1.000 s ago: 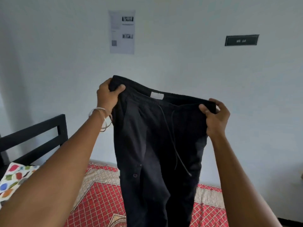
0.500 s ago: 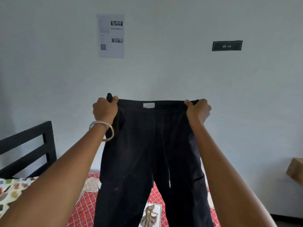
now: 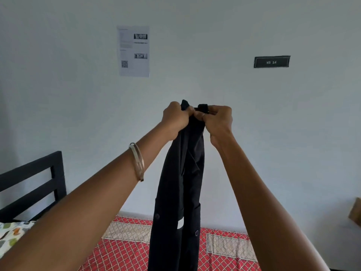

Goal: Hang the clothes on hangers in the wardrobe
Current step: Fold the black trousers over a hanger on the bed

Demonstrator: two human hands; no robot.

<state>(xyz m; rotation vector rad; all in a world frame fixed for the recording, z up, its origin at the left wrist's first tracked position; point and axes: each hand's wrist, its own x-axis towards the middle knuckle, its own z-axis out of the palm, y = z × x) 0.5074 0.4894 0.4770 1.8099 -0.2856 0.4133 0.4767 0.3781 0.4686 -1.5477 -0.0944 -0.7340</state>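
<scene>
left hand (image 3: 175, 119) and right hand (image 3: 217, 120) each pinch the waistband of the trousers (image 3: 179, 182), fists touching, holding it above the bed (image 3: 127, 241) before the wall (image 3: 195, 45). judged soft, light and limp: grip at the waistband. long axis vertical, waist up, legs hanging down.

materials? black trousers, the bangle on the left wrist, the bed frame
Trousers: soft woven cloth, matte black; it drapes and folds limply from the left hand and right hand. Probably cotton or a blend.
Bangle: looks like metal, pale silvery with a shine along its edge.
Bed frame: rigid flat slats, matte black; painted wood or metal, cannot tell which.
</scene>
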